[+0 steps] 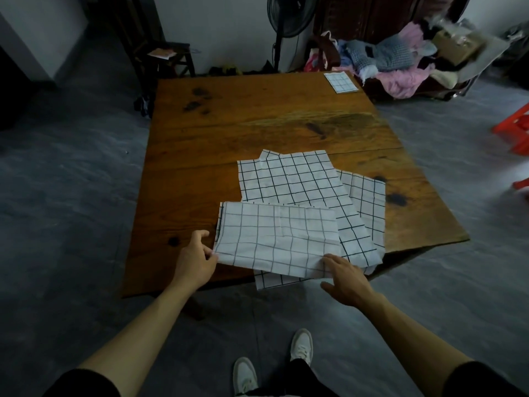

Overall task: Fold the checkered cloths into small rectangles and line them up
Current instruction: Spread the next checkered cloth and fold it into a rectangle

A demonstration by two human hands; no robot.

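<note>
1. Two hands work at the near edge of a wooden bench (257, 116).
2. The left hand (194, 260) pinches the near-left corner of a half-folded checkered cloth (277, 239); the right hand (345, 277) grips its near-right corner.
3. Two unfolded cloths (292, 179) lie overlapped beneath.
4. One small folded rectangle (340, 82) sits at the far-right corner.

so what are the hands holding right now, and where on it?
The half-folded checkered cloth: left hand pinches its near-left corner, right hand grips its near-right corner.
</note>
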